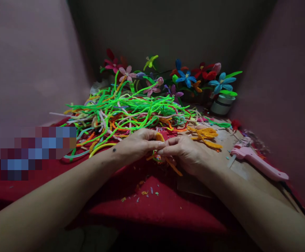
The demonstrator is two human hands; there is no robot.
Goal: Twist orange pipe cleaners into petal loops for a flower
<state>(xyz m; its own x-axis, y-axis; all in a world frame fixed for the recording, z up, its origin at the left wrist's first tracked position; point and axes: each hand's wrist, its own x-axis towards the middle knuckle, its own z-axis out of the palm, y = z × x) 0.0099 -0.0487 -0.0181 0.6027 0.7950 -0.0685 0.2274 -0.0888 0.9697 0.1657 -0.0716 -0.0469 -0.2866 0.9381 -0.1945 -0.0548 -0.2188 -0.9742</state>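
Observation:
Both hands meet over the near edge of the pile. My left hand [144, 141] is closed, its thumb and fingers pinching an orange pipe cleaner [175, 167]. From the other side my right hand [182, 150] grips the same pipe cleaner, fingertips touching those of the left. One orange end pokes out below the right fingers; a curved part shows above the left thumb. What lies inside the fingers is partly hidden. Just beyond my right hand rest shaped orange pipe cleaner pieces [205, 134]. Behind both hands spreads a tangle of green and mixed-colour pipe cleaners [141, 108].
Pipe cleaner flowers [186, 78] stand along the back wall, beside a pale jar [222, 104]. A pink glue gun [260, 162] lies at right on a cardboard sheet [194, 187]. Small clippings [144, 193] dot the red cloth [131, 206]. Walls close in on both sides.

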